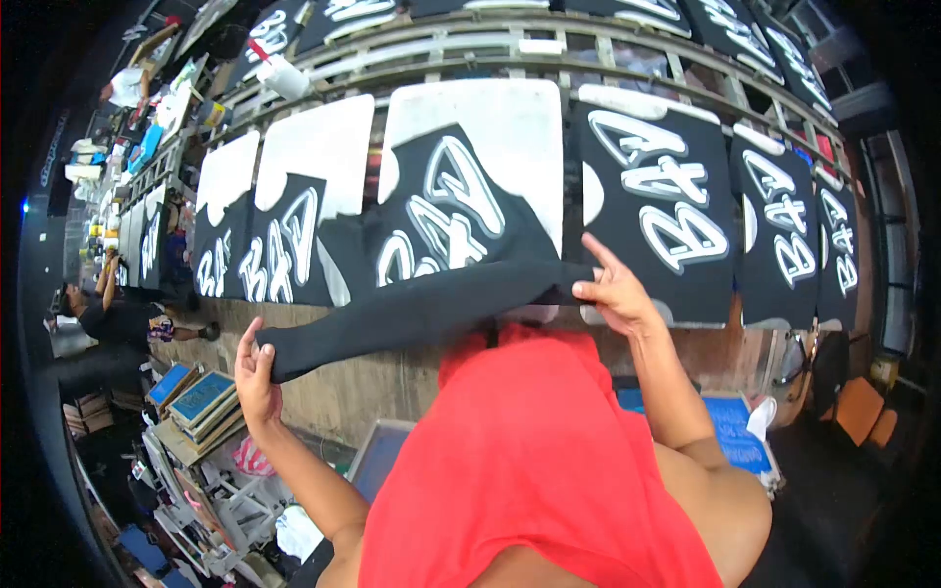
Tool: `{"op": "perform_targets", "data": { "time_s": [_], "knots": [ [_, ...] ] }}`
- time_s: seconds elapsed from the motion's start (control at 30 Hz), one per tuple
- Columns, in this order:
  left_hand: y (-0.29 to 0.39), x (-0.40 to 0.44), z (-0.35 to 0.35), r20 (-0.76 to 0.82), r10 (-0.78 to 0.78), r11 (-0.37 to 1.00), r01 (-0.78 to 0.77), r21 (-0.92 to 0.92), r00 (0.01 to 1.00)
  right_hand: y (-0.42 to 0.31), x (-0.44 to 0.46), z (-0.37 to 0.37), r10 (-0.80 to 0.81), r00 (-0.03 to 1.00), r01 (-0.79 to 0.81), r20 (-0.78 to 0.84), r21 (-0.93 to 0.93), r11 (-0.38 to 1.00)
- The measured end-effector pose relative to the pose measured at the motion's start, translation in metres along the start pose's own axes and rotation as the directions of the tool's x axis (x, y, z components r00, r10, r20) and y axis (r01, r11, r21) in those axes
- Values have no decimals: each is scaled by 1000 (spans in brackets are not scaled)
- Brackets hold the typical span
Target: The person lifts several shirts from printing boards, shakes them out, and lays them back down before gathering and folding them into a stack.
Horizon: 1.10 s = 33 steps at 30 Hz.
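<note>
A black cloth piece [421, 309] with white "BAD" lettering is stretched between my two hands, its near edge folded over. My left hand [258, 377] pinches the left corner of the fold. My right hand [616, 292] grips the right end between thumb and fingers, the index finger stretched out. The far part of this cloth lies over a white board [480, 103]. To its right, another black printed piece [662, 186] lies flat on a board. More printed black pieces [289, 240] lie on boards to the left.
Metal rails [431, 61] run behind the boards, with a white container with a red tip [284, 76] on them. Framed screens [204, 397] are stacked at lower left. A blue screen [735, 431] stands at lower right. A person in dark clothes [108, 318] is at far left.
</note>
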<state>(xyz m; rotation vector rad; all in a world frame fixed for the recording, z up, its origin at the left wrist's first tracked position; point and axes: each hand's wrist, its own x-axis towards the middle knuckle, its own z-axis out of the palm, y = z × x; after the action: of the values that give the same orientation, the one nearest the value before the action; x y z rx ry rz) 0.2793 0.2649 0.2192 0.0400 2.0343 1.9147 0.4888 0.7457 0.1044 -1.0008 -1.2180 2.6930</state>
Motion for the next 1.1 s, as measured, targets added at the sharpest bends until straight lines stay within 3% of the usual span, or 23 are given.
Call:
{"op": "perform_targets", "data": {
  "time_s": [0.1,0.13,0.2,0.23,0.37,0.47,0.53,0.6,0.63,0.67,0.73,0.8,1.0,1.1],
  "knots": [
    [-6,-6,0,58,-44,992,36,123,997,2,-14,-22,13,987,4,161,-102,995],
    [-5,-8,5,65,-56,991,47,124,996,4,-18,-27,18,989,-3,149,-100,995],
    [13,-14,37,-80,102,990,-94,103,992,-5,-25,-20,-186,971,196,152,-58,979],
    [13,-14,23,-40,50,996,-46,82,998,-7,-30,-22,-256,954,275,158,-108,956],
    [6,-3,-15,-24,164,969,-156,192,986,-10,-39,-27,-366,921,380,135,-99,920],
    [10,2,-3,-65,185,970,-171,173,981,1,-37,-34,-404,912,410,71,-128,903],
    [20,0,25,-51,225,944,-204,259,973,3,-34,-31,-376,916,336,-137,-250,908],
    [34,-1,57,-81,207,955,-184,232,975,-6,-28,-22,-399,905,366,-147,-208,907],
    [33,0,50,-29,210,948,-197,250,977,-4,-22,-28,-430,878,366,-210,-283,887],
    [34,1,53,-12,161,971,-156,179,987,-5,-21,-29,-412,888,384,-201,-164,908],
    [36,2,55,96,155,985,-161,64,983,-7,-20,-26,-462,878,448,-127,-122,886],
    [41,-2,62,106,183,983,-185,6,977,-11,-23,-27,-459,882,446,-104,-132,885],
    [47,-9,62,116,183,983,-185,9,976,-14,-14,-55,-444,896,435,-27,-151,888],
    [40,-12,51,75,216,964,-225,143,973,-17,-14,-72,-377,926,370,-3,-176,912]
  ]
}}
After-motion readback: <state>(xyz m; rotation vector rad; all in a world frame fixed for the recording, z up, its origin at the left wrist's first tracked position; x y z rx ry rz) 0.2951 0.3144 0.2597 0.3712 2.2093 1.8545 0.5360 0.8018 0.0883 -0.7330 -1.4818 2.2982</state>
